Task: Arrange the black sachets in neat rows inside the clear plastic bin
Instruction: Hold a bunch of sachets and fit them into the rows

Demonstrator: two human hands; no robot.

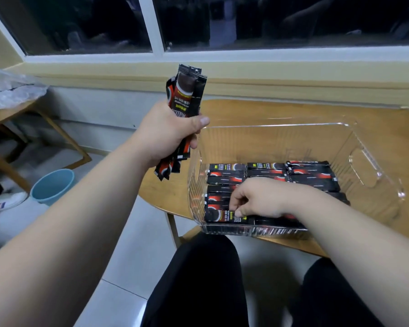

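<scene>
Roughly midway: you have rows down in the bin and a fistful still to place.
Your left hand (168, 135) grips a bundle of black sachets (187, 95) upright, just off the left edge of the clear plastic bin (354, 142) on the table (387, 119). Your right hand (257, 199) is inside, fingertips pinching a sachet (222, 215) at the bin's near left corner. The laid sachets (312, 173) cover the near floor in three columns; the strip along the far wall is bare.

Round wooden table (234, 114) below window; clear plastic bin (373, 161) sits directly on it, toward near edge, right of centre.
</scene>
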